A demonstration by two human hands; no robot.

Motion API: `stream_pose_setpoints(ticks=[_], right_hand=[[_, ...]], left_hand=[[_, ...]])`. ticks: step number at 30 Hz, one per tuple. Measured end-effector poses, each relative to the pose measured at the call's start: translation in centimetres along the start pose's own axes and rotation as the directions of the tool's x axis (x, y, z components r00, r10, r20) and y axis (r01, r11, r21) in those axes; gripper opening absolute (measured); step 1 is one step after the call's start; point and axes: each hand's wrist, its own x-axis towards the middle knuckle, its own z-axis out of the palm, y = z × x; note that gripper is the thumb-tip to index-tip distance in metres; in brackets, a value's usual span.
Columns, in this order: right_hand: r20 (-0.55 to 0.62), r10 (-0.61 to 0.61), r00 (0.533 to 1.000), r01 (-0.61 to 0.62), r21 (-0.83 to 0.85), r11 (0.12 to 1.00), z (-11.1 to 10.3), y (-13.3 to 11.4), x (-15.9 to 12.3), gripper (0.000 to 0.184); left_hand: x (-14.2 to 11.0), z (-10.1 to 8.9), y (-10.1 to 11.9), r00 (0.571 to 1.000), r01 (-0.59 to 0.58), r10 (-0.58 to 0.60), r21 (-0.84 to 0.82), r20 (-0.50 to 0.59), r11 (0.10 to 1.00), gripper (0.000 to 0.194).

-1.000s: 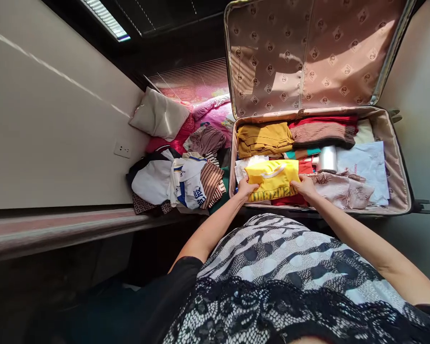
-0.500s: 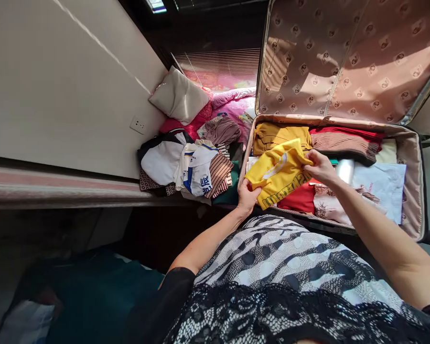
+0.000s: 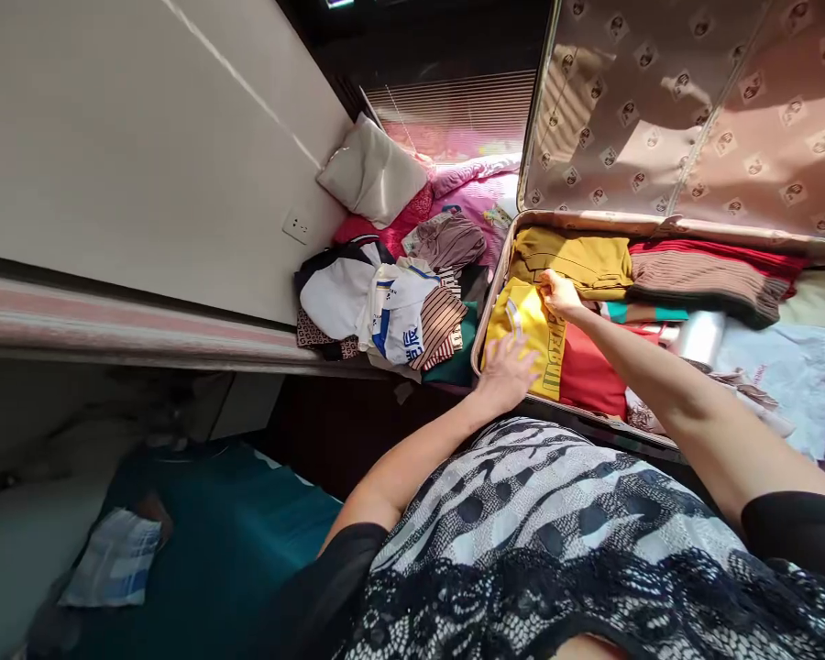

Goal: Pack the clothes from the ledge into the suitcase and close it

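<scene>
A folded yellow shirt [image 3: 548, 367] with dark lettering along one edge lies in the left end of the open suitcase [image 3: 482, 353]. My left hand [image 3: 507, 374] rests on its near side, fingers spread. At the shirt's far right corner, my right hand [image 3: 560, 295] has its fingers closed on the cloth. Just beyond that hand are folded mustard trousers [image 3: 577, 257]. A red folded garment [image 3: 595, 367] touches the shirt's right side, partly under my right forearm.
Striped brown knitwear [image 3: 701, 275], a shiny silver roll [image 3: 702, 337] and a light blue garment [image 3: 797, 367] fill the suitcase's right part. Its patterned lid [image 3: 632, 119] stands up behind. Left of the case lies a clothes pile [image 3: 399, 312], with a cushion [image 3: 378, 174] against the wall.
The yellow shirt has gone from being held up over the suitcase to lying inside its left end. My left hand has let go and spread flat on it. The view has shifted left.
</scene>
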Motion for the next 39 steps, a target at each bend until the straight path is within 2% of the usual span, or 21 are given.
stream_pose_setpoints(ticks=[2, 3, 5, 8, 10, 12, 15, 19, 22, 24, 25, 27, 28, 29, 30, 31, 32, 34, 35, 36, 39], right_hand=[[-0.051, 0.018, 0.999, -0.023, -0.105, 0.994, -0.8, -0.3, -0.6, 0.042], [-0.078, 0.001, 0.997, -0.012, -0.146, 0.989, -1.2, -0.5, -1.1, 0.044], [-0.085, -0.118, 0.989, 0.095, -0.243, 0.966, -1.6, -0.9, -2.8, 0.048], [0.108, -0.366, 0.924, 0.378, -0.388, 0.840, -0.8, -0.9, -5.8, 0.053], [0.238, -0.423, 0.874, 0.484, -0.374, 0.791, 0.5, -0.4, -7.2, 0.053], [0.249, -0.386, 0.888, 0.452, -0.315, 0.835, 2.2, 0.4, -7.7, 0.053], [0.141, -0.323, 0.936, 0.348, -0.231, 0.909, 4.5, 1.4, -7.3, 0.052], [0.063, -0.343, 0.937, 0.347, -0.251, 0.904, 5.7, 1.4, -7.3, 0.051], [0.066, -0.340, 0.938, 0.339, -0.369, 0.865, 5.1, 0.9, -8.0, 0.055], [0.055, -0.347, 0.936, 0.335, -0.433, 0.836, 4.5, 0.8, -8.7, 0.057], [0.037, -0.353, 0.935, 0.330, -0.454, 0.827, 4.2, 0.8, -9.0, 0.057], [-0.015, -0.358, 0.934, 0.309, -0.471, 0.826, 3.6, 0.9, -10.0, 0.056], [-0.043, -0.353, 0.935, 0.293, -0.468, 0.834, 3.2, 1.0, -10.6, 0.056], [-0.071, -0.341, 0.937, 0.273, -0.461, 0.845, 2.9, 1.1, -11.2, 0.057], [-0.099, -0.325, 0.940, 0.249, -0.450, 0.858, 2.6, 1.2, -11.9, 0.058], [-0.125, -0.305, 0.944, 0.223, -0.438, 0.871, 2.3, 1.2, -12.6, 0.059], [-0.148, -0.284, 0.947, 0.198, -0.425, 0.883, 2.1, 1.2, -13.3, 0.059], [-0.186, -0.251, 0.950, 0.160, -0.398, 0.903, 1.8, 1.1, -14.5, 0.060], [-0.198, -0.243, 0.950, 0.153, -0.384, 0.911, 1.8, 0.9, -15.0, 0.060], [-0.204, -0.244, 0.948, 0.157, -0.369, 0.916, 1.9, 0.8, -15.3, 0.059], [-0.210, -0.277, 0.938, 0.204, -0.312, 0.928, 2.5, 0.2, -15.5, 0.055]], left_hand=[[2.3, 1.3, 0.4, 0.988, -0.085, 0.076, 0.065, 0.131, 0.994, 0.060], [3.3, 1.9, 0.1, 0.977, -0.088, 0.068, 0.092, 0.200, 0.992, 0.071], [4.4, 2.8, -1.0, 0.952, -0.058, 0.012, 0.141, 0.306, 0.988, 0.093], [4.5, 3.4, -3.2, 0.938, -0.067, 0.007, 0.161, 0.346, 0.985, 0.114], [4.4, 3.7, -4.4, 0.933, -0.076, 0.033, 0.107, 0.358, 0.991, 0.116], [4.7, 4.3, -5.2, 0.915, -0.003, -0.004, 0.018, 0.404, 1.000, 0.115], [6.0, 5.8, -6.1, 0.867, 0.153, -0.109, -0.052, 0.485, 0.987, 0.125], [7.4, 7.2, -6.4, 0.842, 0.225, -0.165, -0.056, 0.513, 0.973, 0.137], [7.1, 6.5, -6.1, 0.861, 0.235, -0.144, -0.131, 0.489, 0.963, 0.129], [6.4, 5.3, -6.4, 0.901, 0.204, -0.079, -0.256, 0.427, 0.945, 0.109], [5.9, 4.5, -6.8, 0.931, 0.156, -0.023, -0.340, 0.364, 0.927, 0.095], [4.6, 3.1, -8.6, 0.986, 0.017, 0.068, -0.500, 0.152, 0.866, 0.063], [3.9, 2.5, -10.0, 0.998, -0.034, 0.052, -0.551, 0.018, 0.834, 0.049], [3.1, 1.9, -11.6, 0.994, -0.040, -0.027, -0.582, -0.106, 0.812, 0.040], [2.1, 1.6, -13.5, 0.966, 0.008, -0.162, -0.603, -0.201, 0.797, 0.036], [1.0, 1.3, -15.4, 0.907, 0.108, -0.332, -0.621, -0.257, 0.776, 0.035], [-0.1, 1.3, -17.3, 0.819, 0.242, -0.506, -0.637, -0.271, 0.732, 0.039], [-2.4, 1.5, -20.7, 0.644, 0.487, -0.736, -0.633, -0.206, 0.603, 0.058], [-3.5, 1.7, -22.1, 0.601, 0.560, -0.783, -0.613, -0.162, 0.557, 0.066], [-4.5, 1.9, -23.3, 0.590, 0.600, -0.797, -0.591, -0.127, 0.539, 0.072], [-6.3, 1.7, -25.5, 0.633, 0.597, -0.769, -0.576, -0.090, 0.558, 0.066]])
